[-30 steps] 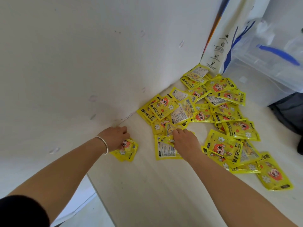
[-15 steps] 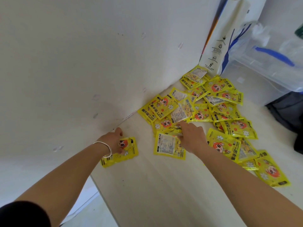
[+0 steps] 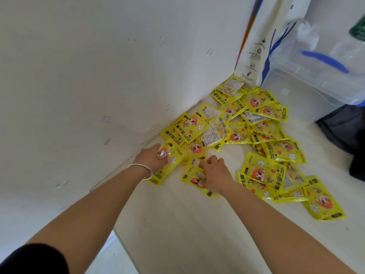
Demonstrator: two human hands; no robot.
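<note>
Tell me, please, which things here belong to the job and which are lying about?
In the job: left hand gripping a packet stack; right hand holding a loose packet; scattered yellow packets.
Lying about: white paper bag; clear plastic box; dark bag.

Well over twenty yellow hand-warmer packets (image 3: 262,173) lie heaped beyond and right of the two hands, too overlapped to count exactly; the left hand (image 3: 151,158) and right hand (image 3: 216,176) each grip at least one. Farther beyond stand one white paper bag (image 3: 254,46) and one clear plastic box (image 3: 316,80).
</note>
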